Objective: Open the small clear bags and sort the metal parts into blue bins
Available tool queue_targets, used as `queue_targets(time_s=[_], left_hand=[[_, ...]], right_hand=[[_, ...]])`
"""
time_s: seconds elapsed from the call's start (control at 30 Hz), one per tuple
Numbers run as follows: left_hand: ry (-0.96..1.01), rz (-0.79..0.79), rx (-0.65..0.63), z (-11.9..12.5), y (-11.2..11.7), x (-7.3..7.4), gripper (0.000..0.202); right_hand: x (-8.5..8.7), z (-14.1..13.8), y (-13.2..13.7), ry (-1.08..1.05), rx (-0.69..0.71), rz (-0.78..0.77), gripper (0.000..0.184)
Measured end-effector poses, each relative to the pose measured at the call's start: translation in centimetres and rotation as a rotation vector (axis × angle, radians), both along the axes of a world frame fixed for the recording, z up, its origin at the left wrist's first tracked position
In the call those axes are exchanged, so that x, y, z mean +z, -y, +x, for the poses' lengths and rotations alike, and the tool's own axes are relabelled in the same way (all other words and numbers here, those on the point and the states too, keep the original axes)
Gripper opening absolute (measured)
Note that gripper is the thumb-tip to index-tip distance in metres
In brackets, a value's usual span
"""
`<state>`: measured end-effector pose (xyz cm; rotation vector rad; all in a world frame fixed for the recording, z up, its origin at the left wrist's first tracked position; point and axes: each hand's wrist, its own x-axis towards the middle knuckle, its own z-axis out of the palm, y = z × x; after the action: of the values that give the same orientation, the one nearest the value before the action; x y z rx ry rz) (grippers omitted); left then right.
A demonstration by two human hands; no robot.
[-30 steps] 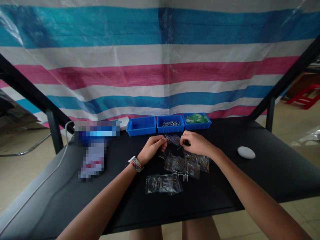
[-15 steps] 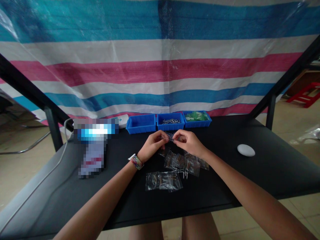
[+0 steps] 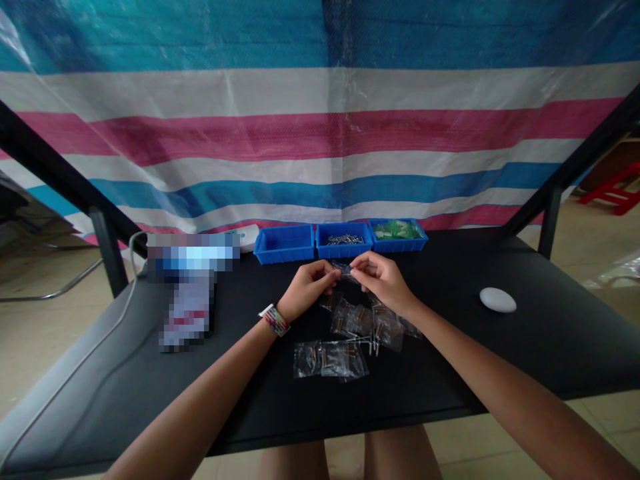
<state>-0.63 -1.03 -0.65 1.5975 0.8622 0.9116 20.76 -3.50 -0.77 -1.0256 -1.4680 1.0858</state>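
Between my two hands is a small clear plastic bag, held up over the table just in front of the blue bins. My left hand pinches its left side; a patterned band circles that wrist. My right hand has thumb and fingertips closed at the bag's right edge. What the bag contains is too small to make out. Below the hands lie several clear bags with brown screw-like pieces, and loose silvery screws rest among them. Nearer me is another group of such bags.
Along the back stand three blue bins: an empty one, one with silvery metal pieces, one with green-and-white packets. A white oval object lies right. A blurred-out item and white cable are left.
The fingers of my right hand have shifted slightly and loosened a little along the bag's edge. My left hand keeps its pinch. The whole view has tilted slightly.
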Motion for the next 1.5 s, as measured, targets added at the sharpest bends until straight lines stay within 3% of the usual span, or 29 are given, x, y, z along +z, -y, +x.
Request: queue_targets(time_s=[0.33,0.53,0.67,0.87,1.13,1.5], left_hand=[[-0.051,-0.043,0.025,0.14,-0.04,-0.01,0.054],[0.038,-0.045,-0.02,-0.09,0.03,0.17,0.041],[-0.009,-0.006,-0.008,-0.06,0.15,0.37,0.042],[-0.074,0.052,0.054,0.12,0.09,0.15,0.048],[-0.016,-0.014,0.054,0.21,0.14,0.19,0.049],[0.084,-0.068,0.023,-0.21,0.13,0.7,0.034]], right_hand=[[-0.01,0.16,0.11,0.013,0.008,0.024,0.021],[-0.22,0.22,0.02,0.07,-0.004,0.042,0.032],[-0.09,0.19,0.11,0.088,-0.012,0.05,0.038],[0.16,-0.04,0.37,0.008,0.026,0.021,0.029],[-0.63,0.04,0.2,0.04,0.001,0.059,0.016],[-0.65,0.1,0.11,0.076,-0.052,0.076,0.035]])
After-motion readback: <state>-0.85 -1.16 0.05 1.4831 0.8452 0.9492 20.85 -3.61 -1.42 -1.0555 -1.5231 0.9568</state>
